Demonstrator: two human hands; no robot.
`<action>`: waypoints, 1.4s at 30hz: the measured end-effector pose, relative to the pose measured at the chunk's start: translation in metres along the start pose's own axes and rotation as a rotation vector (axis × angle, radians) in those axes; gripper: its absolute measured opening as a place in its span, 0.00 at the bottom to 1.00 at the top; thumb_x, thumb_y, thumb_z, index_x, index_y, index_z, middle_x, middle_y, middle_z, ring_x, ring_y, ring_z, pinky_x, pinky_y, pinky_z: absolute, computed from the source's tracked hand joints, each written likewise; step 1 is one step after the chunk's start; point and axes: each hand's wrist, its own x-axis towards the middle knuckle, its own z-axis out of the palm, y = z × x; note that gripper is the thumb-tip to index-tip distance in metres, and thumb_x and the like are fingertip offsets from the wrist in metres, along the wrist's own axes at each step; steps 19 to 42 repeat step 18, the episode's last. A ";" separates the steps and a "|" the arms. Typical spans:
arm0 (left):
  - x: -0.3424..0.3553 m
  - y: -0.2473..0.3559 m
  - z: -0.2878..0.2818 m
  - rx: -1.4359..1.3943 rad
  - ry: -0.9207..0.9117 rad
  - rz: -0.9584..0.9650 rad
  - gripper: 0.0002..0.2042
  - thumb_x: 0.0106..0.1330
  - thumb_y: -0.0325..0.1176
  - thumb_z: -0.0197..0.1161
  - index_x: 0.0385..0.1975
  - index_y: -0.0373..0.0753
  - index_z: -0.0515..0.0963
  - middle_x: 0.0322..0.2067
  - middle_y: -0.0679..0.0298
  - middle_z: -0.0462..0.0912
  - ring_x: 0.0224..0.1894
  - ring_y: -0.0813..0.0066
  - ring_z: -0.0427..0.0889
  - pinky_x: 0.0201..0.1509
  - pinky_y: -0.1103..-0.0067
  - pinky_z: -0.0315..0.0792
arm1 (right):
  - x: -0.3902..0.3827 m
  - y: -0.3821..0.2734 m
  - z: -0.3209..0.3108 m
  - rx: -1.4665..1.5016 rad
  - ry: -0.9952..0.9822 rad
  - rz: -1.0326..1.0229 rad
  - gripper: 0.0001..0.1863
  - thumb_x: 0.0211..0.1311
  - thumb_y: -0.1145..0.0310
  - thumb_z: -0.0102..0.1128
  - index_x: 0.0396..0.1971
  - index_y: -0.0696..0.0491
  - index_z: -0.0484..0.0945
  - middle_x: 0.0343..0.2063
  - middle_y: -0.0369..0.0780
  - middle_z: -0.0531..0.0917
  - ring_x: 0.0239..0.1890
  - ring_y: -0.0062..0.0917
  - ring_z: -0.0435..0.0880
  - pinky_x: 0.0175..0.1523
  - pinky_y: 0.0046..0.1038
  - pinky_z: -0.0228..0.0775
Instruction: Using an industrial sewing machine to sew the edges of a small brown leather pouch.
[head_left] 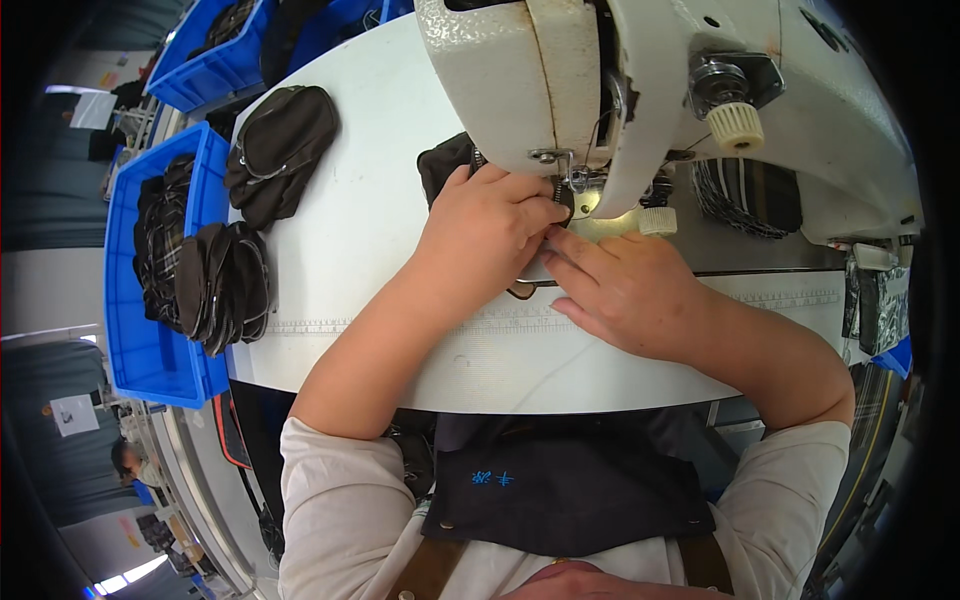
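Note:
At the sewing machine (540, 95), a dark brown fabric piece (440, 165) with a zipper along it lies under the needle area. My left hand (490, 225) is bent over this piece, its fingers curled and pressed onto it just left of the presser foot (578, 180). From the right, my right hand (635, 290) meets the left one, thumb and fingertips drawn together at the fabric's near edge. Both hands cover much of the piece, so its full shape is hidden. A small lamp lights the needle plate beside the fingers.
Left on the white table (380, 120) lie a dark pouch (280, 150) and a stack of dark pouches (225, 285), the stack overlapping a blue bin (125, 330) of dark pieces. Another blue bin (205, 75) stands behind. More stacked fabric pieces (750, 195) sit under the machine's arm.

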 end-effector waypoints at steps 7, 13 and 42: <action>-0.001 -0.006 0.003 -0.128 -0.018 -0.003 0.11 0.56 0.26 0.71 0.40 0.43 0.89 0.44 0.70 0.87 0.50 0.65 0.81 0.48 0.68 0.71 | 0.001 0.000 0.000 0.009 0.003 -0.009 0.23 0.59 0.60 0.73 0.48 0.59 0.81 0.50 0.47 0.85 0.36 0.30 0.86 0.40 0.34 0.78; 0.001 -0.005 -0.002 -0.143 -0.016 0.034 0.11 0.57 0.27 0.70 0.40 0.41 0.89 0.44 0.69 0.86 0.48 0.65 0.82 0.45 0.71 0.79 | 0.002 0.001 -0.002 -0.009 -0.009 -0.017 0.23 0.59 0.59 0.73 0.47 0.59 0.82 0.48 0.45 0.84 0.34 0.29 0.85 0.38 0.33 0.78; -0.001 0.002 -0.007 -0.122 -0.104 -0.041 0.11 0.58 0.27 0.69 0.41 0.42 0.89 0.46 0.69 0.85 0.48 0.64 0.83 0.45 0.73 0.81 | 0.002 0.000 -0.001 -0.017 0.004 -0.020 0.23 0.58 0.59 0.74 0.47 0.59 0.82 0.45 0.43 0.84 0.34 0.27 0.84 0.37 0.32 0.78</action>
